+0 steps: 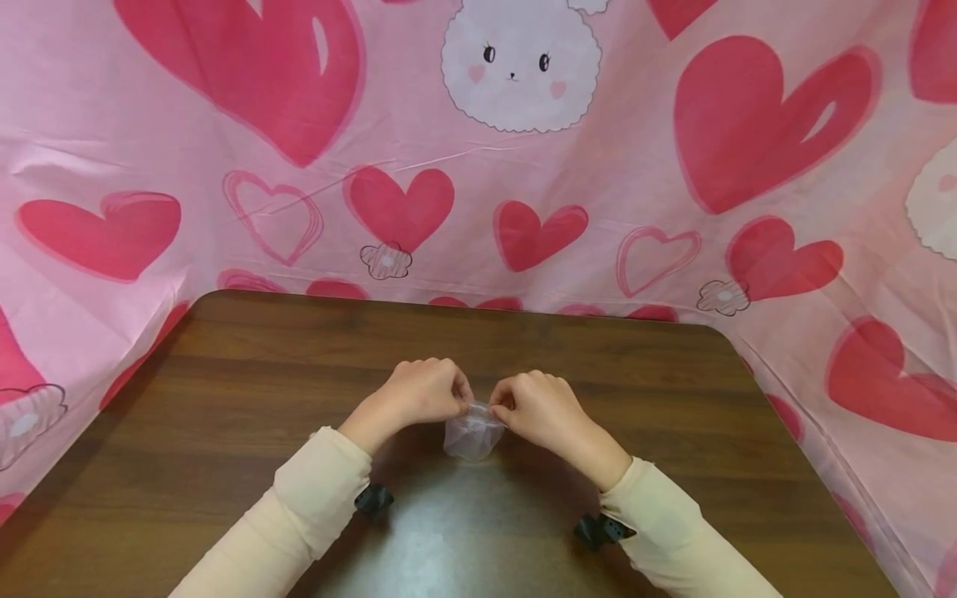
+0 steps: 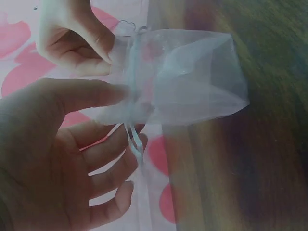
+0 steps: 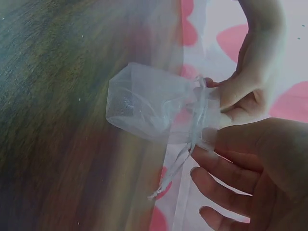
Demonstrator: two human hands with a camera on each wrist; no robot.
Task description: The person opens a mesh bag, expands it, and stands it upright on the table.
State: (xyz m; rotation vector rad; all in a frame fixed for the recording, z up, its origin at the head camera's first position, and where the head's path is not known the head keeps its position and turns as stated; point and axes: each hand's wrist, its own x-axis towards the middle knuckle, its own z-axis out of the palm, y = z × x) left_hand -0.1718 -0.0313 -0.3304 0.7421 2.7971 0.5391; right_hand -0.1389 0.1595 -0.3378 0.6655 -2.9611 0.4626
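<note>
A small sheer white drawstring pouch [image 1: 473, 438] hangs between the two hands above the table. My left hand [image 1: 428, 390] pinches one side of its top edge between thumb and fingers. On the opposite side, my right hand [image 1: 544, 413] pinches the same edge. In the left wrist view the pouch [image 2: 192, 77] looks see-through, and a pale ribbon [image 2: 136, 142] dangles from its neck. A ribbon end [image 3: 168, 180] also hangs loose in the right wrist view. Nothing shows inside the sheer fabric.
The dark wooden table [image 1: 299, 349] has rounded far corners. Pink cloth [image 1: 463, 183] with red hearts surrounds it at the back and sides. Black wrist devices sit under the left cuff [image 1: 374, 499] and the right cuff [image 1: 598, 530].
</note>
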